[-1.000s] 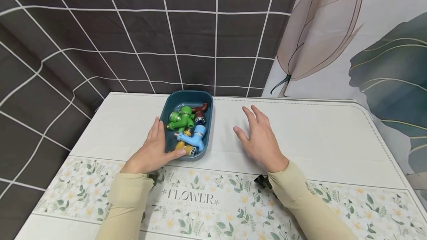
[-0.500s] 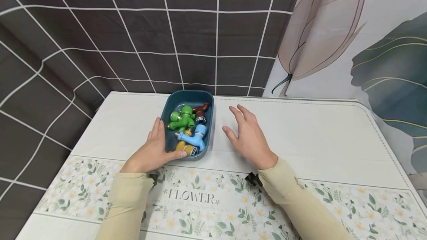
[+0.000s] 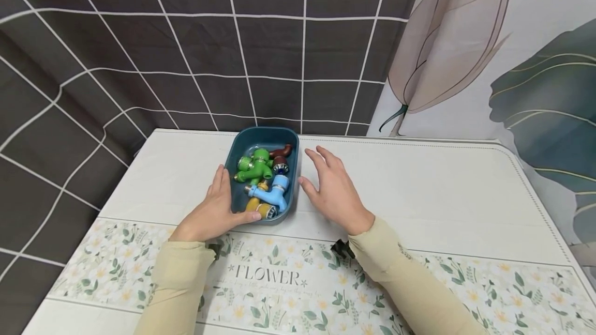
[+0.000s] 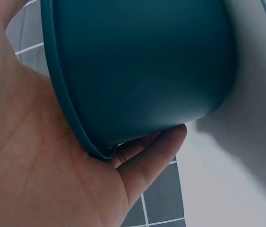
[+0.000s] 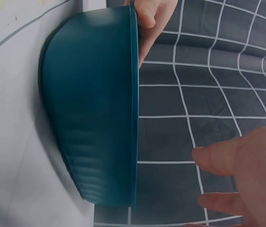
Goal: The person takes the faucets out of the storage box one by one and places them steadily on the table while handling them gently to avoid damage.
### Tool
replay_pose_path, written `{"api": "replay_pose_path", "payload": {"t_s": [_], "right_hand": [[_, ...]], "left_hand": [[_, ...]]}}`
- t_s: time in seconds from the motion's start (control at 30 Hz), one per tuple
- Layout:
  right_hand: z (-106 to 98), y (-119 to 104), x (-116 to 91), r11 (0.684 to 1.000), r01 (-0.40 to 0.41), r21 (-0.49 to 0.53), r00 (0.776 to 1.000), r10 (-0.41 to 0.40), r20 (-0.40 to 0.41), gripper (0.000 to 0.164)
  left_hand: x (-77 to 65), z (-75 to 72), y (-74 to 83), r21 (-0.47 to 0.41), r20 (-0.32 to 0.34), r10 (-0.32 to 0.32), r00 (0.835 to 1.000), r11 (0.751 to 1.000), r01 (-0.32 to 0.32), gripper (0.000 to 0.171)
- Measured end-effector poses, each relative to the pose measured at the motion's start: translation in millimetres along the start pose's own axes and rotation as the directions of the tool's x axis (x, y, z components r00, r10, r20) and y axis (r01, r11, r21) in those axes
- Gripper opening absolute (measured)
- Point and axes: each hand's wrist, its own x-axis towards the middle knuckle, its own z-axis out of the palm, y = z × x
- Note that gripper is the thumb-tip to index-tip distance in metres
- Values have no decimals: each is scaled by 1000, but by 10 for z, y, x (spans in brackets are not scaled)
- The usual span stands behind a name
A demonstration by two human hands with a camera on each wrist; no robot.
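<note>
A dark teal plastic basin (image 3: 237,145) holds several plastic taps. Green tap parts (image 3: 256,170) overlap at its middle left, with a dark red tap (image 3: 281,163) beside them. Nearer lie a light blue tap (image 3: 272,193) and a yellow tap (image 3: 263,210) partly beneath it. My left hand (image 3: 209,211) rests against the basin's near left corner, fingers straight along the outer wall and thumb over the near rim. Right of the basin, my right hand (image 3: 335,193) hovers with spread fingers, apart from the wall in the right wrist view.
The white table cover (image 3: 442,190) carries a floral band (image 3: 288,293) along the front. A dark gridded curtain (image 3: 270,56) hangs behind the table and at the left, with a leaf-printed curtain (image 3: 447,56) at the right. Dark clips (image 3: 343,248) show at the wrists.
My right hand has moved left toward the basin, its fingers still spread. The left hand, the basin and the taps have stayed in place.
</note>
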Motion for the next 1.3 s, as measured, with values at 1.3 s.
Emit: {"api": "replay_pose_path", "payload": {"t_s": [1.3], "right_hand": [[290, -298, 249, 990, 131, 58, 985, -137, 104, 52]], "left_hand": [[14, 10, -16, -11, 8, -3, 1000, 1000, 3, 130]]}}
